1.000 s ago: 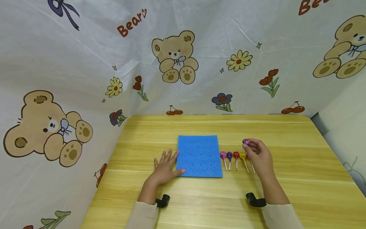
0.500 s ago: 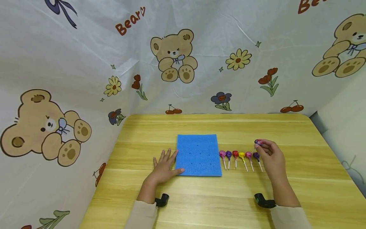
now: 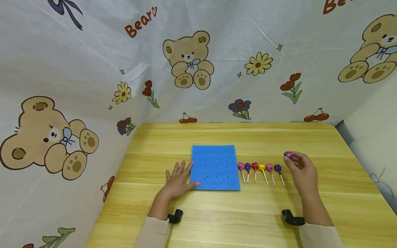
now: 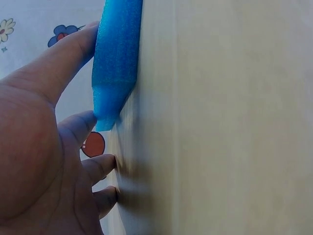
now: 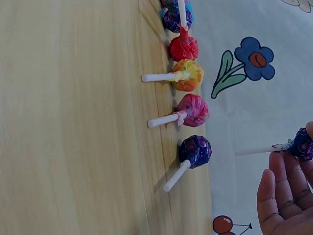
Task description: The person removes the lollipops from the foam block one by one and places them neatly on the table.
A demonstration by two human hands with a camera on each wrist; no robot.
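Note:
A blue foam board (image 3: 215, 167) with small holes lies flat on the table. My left hand (image 3: 177, 182) rests at its left edge with fingers spread, the thumb on the lower left corner and a fingertip touching the side. To the right of the board lies a row of wrapped lollipops, among them a red one (image 3: 255, 166), a yellow one (image 3: 262, 167) and a purple one (image 3: 277, 168) at the right end. Just beyond that end, my right hand (image 3: 302, 170) pinches a dark purple lollipop (image 5: 299, 145) by its wrapped head, held above the table with its white stick pointing away from the fingers.
The light wooden table (image 3: 217, 220) ends at the back against a hanging cloth (image 3: 217, 103) printed with bears and flowers. Black wrist mounts stick out inward from both forearms. A grey-white surface stands beyond the right edge.
My right hand has moved to the right with the lollipop, past the end of the row, uncovering the pink and purple lollipops there. The left hand stays in place on the board.

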